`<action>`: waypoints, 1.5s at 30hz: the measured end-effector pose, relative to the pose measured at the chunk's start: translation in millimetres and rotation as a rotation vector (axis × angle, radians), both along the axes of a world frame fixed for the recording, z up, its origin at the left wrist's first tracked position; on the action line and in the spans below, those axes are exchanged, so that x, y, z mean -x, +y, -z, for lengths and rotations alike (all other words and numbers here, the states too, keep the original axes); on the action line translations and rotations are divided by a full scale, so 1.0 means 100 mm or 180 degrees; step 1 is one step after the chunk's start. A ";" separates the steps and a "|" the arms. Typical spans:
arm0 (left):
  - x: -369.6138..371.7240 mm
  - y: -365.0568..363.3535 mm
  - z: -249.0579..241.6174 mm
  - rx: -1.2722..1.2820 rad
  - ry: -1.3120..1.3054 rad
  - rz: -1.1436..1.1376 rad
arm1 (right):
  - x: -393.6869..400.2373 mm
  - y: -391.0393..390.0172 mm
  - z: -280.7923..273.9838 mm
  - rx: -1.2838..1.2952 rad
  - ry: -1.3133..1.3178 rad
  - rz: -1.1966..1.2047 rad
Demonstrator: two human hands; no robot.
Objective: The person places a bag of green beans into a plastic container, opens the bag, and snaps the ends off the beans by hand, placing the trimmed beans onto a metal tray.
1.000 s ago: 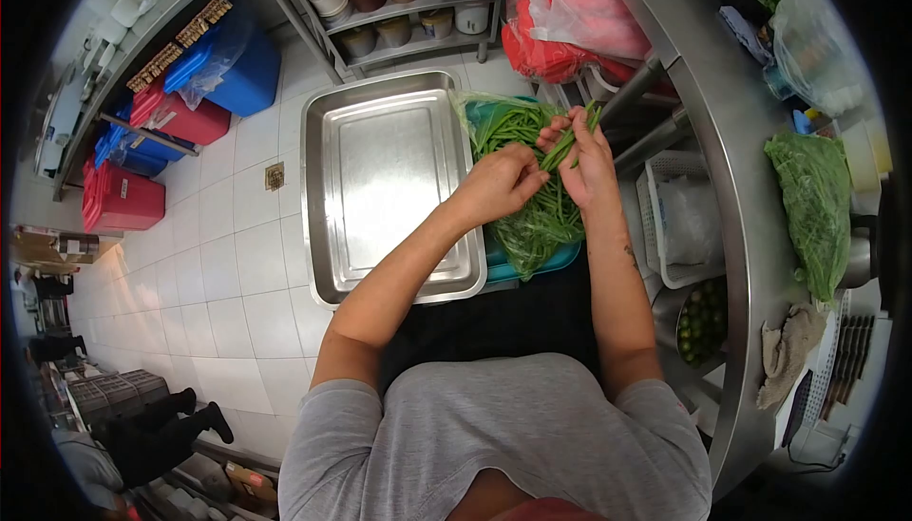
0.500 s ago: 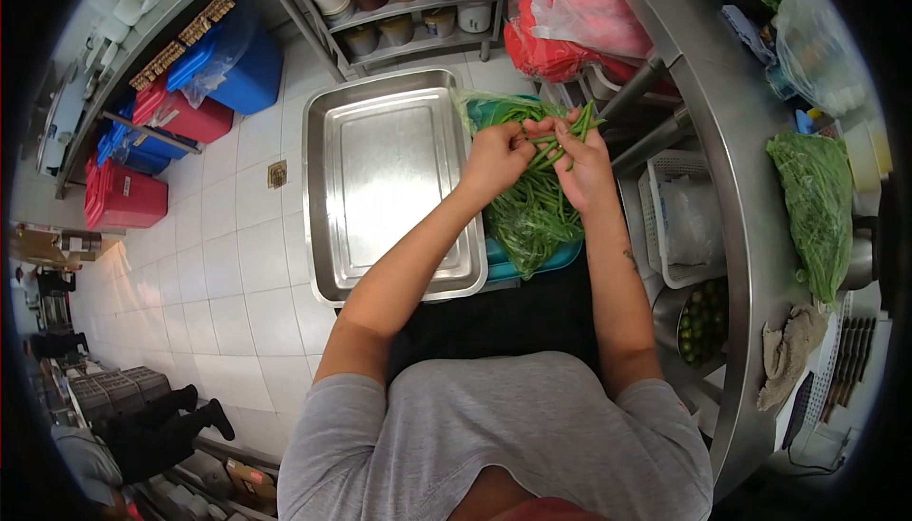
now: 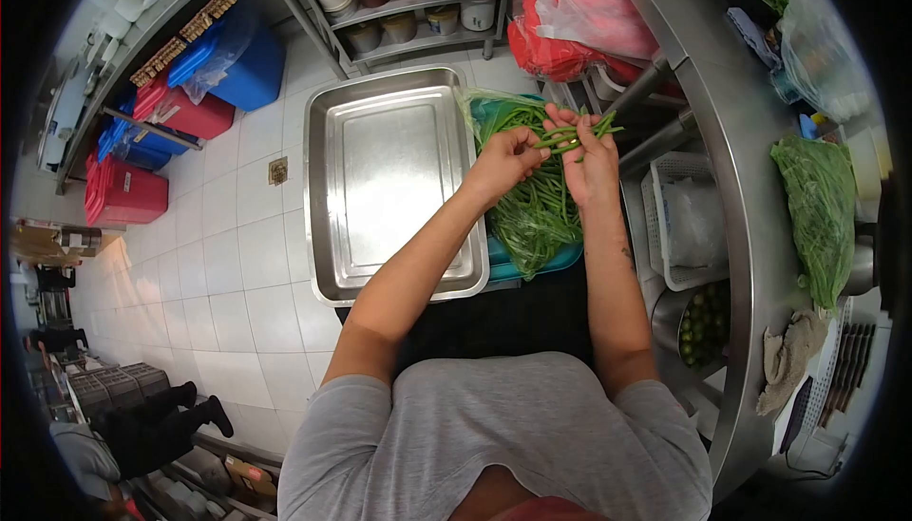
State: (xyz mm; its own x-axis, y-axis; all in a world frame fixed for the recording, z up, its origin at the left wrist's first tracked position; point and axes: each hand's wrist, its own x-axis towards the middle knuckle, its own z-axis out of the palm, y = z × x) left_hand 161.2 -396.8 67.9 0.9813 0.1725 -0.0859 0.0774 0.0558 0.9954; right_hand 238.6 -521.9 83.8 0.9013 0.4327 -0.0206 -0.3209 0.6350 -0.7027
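Observation:
A small bunch of green beans (image 3: 600, 129) lies in my right hand (image 3: 593, 165), its thumb and fingers closed around the stems. My left hand (image 3: 509, 162) pinches the near ends of beans from that bunch between thumb and fingertips. Beneath both hands, a clear plastic bag of green beans (image 3: 532, 222) sits in a teal tray (image 3: 570, 257). To the left stands a large, shallow steel pan (image 3: 385, 179) with nothing visible in it.
A steel counter (image 3: 727, 141) runs along my right, bearing a bag of greens (image 3: 819, 208) and a cloth (image 3: 790, 359). Under it are a white basket (image 3: 655, 217) and a bowl of round green fruit (image 3: 703, 326). Shelves with tubs (image 3: 408, 22) stand ahead. A person (image 3: 142, 435) is at lower left.
My right hand has shifted slightly right with the bunch, which now points further right. My left hand has moved a little right and down, still pinching.

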 end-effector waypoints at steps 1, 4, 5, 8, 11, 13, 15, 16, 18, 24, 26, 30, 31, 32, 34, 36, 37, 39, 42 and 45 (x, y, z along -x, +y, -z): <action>-0.03 -0.01 0.03 -0.0196 -0.0062 -0.0060 | 0.02 0.01 -0.02 0.0080 -0.0121 0.0053; -0.05 -0.17 0.06 -0.2458 -0.0698 -0.1118 | 0.16 0.07 -0.14 0.0243 -0.0445 0.0157; -0.06 -0.16 0.11 -0.2447 -0.0722 -0.1139 | 0.22 0.09 -0.20 0.0255 -0.0525 0.0152; -0.11 -0.13 0.28 -0.2437 -0.0942 -0.1203 | 0.13 0.06 -0.16 0.0173 -0.0526 0.0169; -0.02 -0.03 0.22 -0.2108 -0.1017 -0.1070 | 0.01 -0.02 -0.05 0.0136 -0.0415 0.0279; 0.06 -0.01 -0.05 -0.1422 -0.0525 -0.0691 | -0.01 -0.02 -0.01 0.0159 -0.0371 0.0328; 0.10 -0.03 -0.24 -0.1483 -0.0295 -0.0477 | 0.00 -0.01 0.01 0.0183 -0.0368 0.0354; 0.10 -0.04 -0.29 -0.1515 -0.0187 -0.0367 | 0.00 0.00 0.01 0.0159 -0.0365 0.0360; 0.08 -0.04 -0.24 -0.1672 -0.0655 -0.0388 | 0.00 0.01 0.03 0.0113 -0.0359 0.0385; 0.04 -0.12 -0.17 -0.0376 -0.0889 0.0172 | -0.09 -0.02 0.12 -0.0089 0.0394 -0.0538; 0.04 -0.12 -0.14 -0.1032 -0.0991 -0.0045 | -0.13 -0.03 0.18 -0.0055 0.0145 -0.0289; 0.15 -0.24 -0.26 -0.2391 -0.1301 -0.0619 | -0.10 0.02 0.12 0.0221 -0.0290 0.0377; 0.15 -0.32 -0.30 -0.2398 -0.1324 -0.0631 | -0.06 0.05 0.06 0.0292 -0.0284 0.0412; 0.12 -0.40 -0.30 -0.2527 -0.1434 -0.0834 | 0.00 0.09 0.00 0.0365 -0.0280 0.0444; 0.02 -0.46 -0.24 -0.2407 -0.1526 -0.0816 | 0.07 0.12 -0.08 0.0513 -0.0366 0.0520; -0.02 -0.49 -0.26 -0.2330 -0.1575 -0.0863 | 0.10 0.12 -0.13 0.0650 -0.0548 0.0631; -0.04 -0.50 -0.26 -0.2312 -0.1417 -0.0952 | 0.12 0.13 -0.14 0.0638 -0.0679 0.0632; -0.09 -0.51 -0.22 -0.2270 -0.1096 -0.1132 | 0.16 0.13 -0.16 0.0616 -0.0942 0.0630; -0.19 -0.43 -0.09 -0.2030 -0.0396 -0.1345 | 0.22 0.10 -0.16 0.0775 -0.1826 0.0819; -0.10 -0.28 -0.08 -0.2646 0.0191 -0.0676 | 0.17 0.04 -0.25 0.0948 -0.1520 0.1021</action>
